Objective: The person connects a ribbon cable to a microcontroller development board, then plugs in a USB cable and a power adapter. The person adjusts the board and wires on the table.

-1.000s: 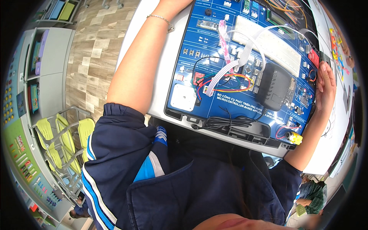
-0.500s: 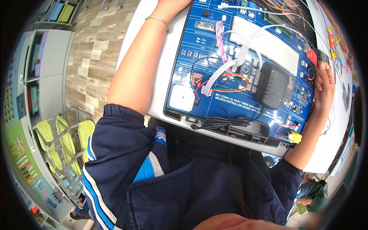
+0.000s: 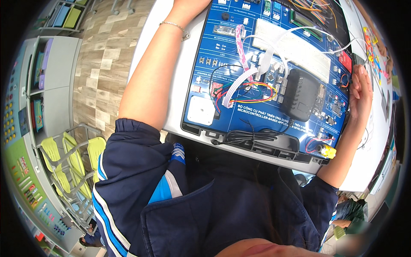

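Observation:
In front of me lies an open black case holding a blue electronics training board (image 3: 252, 120). A white breadboard (image 3: 295, 47), a dark plastic box (image 3: 299, 94) and a white square part (image 3: 200, 110) sit on it. White ribbon cables (image 3: 262, 60) and thin coloured wires (image 3: 265, 92) arch over its middle. My left hand (image 3: 190, 6) reaches the case's upper left edge; its fingers are cut off by the frame. My right hand (image 3: 361, 92) is at the case's right side, fingers close together and bent against the edge. A coiled black cable (image 3: 252, 136) rests along the near edge.
The case stands on a white table (image 3: 147, 55), its near side next to my body. Loose jumper wires (image 3: 314, 13) lie at the far end. A yellow motor (image 3: 327, 150) sits at the near right corner. Green chairs (image 3: 70, 158) and grey cabinets (image 3: 60, 64) stand left.
The board appears slightly further left and up. A white cable that stretched across its far end has moved away; one now bends past the far right corner. Both hands stay near the case's sides.

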`<state>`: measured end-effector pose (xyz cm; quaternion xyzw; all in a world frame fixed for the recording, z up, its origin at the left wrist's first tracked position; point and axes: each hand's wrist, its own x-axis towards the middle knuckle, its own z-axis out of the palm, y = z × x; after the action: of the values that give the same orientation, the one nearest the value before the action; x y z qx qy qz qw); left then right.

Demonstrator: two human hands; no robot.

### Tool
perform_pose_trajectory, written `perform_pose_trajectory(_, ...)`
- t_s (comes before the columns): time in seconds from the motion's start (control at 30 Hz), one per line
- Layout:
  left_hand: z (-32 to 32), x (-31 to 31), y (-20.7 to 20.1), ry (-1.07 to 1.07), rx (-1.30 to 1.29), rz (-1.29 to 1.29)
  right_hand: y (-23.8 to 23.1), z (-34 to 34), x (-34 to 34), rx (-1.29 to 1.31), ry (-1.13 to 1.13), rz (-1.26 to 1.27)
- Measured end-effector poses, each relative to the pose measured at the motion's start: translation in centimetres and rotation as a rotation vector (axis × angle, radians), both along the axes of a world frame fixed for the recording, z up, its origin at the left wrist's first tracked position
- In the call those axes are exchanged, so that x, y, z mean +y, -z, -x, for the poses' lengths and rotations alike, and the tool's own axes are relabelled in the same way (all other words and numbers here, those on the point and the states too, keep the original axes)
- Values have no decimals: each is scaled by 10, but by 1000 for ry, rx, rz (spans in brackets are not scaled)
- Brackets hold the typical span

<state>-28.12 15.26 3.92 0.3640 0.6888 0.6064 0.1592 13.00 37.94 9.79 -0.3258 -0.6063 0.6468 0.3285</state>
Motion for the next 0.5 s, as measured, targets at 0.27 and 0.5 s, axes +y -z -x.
perform_pose_trajectory(0.27,3,-3,2,-12,56,31,-3,1,0,263,139,153)
perform_pose_trajectory(0.5,1,-6,-1,-5,45,34,-9,7,-19,282,238,135)
